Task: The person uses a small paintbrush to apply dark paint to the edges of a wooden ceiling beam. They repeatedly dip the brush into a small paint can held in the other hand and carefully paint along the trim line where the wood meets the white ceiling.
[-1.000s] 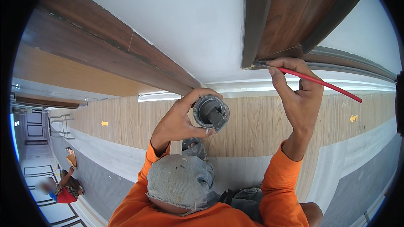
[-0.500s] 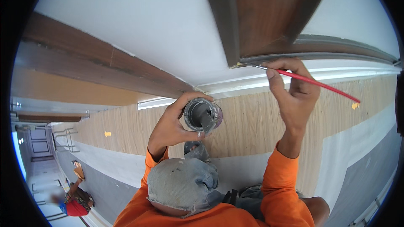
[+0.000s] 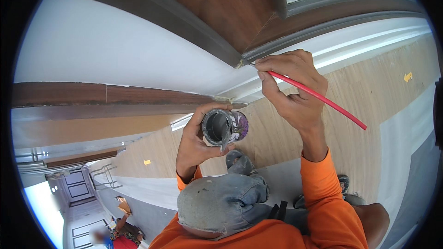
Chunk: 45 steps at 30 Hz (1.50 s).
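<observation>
My left hand [image 3: 194,144] is wrapped round a small open paint can [image 3: 242,126] with dark grey paint [image 3: 216,124] inside and smears on its rim and side. Between the fingers of my right hand [image 3: 295,87] is a thin paintbrush with a red handle [image 3: 318,96]. Its tip meets the lower corner of a brown wooden frame [image 3: 203,0] edged with dark grey trim [image 3: 184,20]; my fingers hide much of the brush head. A pale yellowish patch [image 3: 241,63] shows at that corner.
Below the frame runs a white skirting board [image 3: 360,44] above a wood-pattern floor [image 3: 355,87] with yellow arrow markers [image 3: 408,77]. A brown wooden ledge [image 3: 69,93] juts out at left. My bent knee [image 3: 217,203] is below the can. Another person [image 3: 124,237] works at lower left.
My view has turned, so the frame corner sits further left. My right hand has moved left with the brush, still at the corner. The can stays in my left hand.
</observation>
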Each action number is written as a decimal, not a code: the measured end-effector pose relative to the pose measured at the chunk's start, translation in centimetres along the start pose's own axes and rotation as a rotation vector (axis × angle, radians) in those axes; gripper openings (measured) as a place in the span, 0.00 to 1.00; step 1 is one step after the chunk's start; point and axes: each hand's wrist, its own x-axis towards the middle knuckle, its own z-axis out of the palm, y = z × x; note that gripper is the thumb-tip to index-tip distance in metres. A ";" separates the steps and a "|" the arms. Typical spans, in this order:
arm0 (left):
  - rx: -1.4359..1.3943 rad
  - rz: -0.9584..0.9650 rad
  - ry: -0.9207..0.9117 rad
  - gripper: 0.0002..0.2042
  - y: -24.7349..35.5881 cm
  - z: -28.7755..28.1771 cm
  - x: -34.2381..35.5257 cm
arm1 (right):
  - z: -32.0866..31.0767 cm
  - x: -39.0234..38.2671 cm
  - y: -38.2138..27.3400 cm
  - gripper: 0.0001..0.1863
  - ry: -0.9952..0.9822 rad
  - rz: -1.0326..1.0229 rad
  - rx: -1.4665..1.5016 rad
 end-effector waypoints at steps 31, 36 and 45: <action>0.002 0.055 0.006 0.43 -0.1 -0.3 -0.1 | 0.4 0.3 -0.2 0.10 0.019 0.034 -0.007; -0.006 0.060 -0.003 0.43 -0.2 -0.3 0.0 | 0.6 0.3 -0.2 0.09 -0.015 0.045 -0.018; 0.021 0.054 0.002 0.44 0.1 -0.4 -0.1 | 0.2 0.4 -0.7 0.07 -0.021 0.062 -0.040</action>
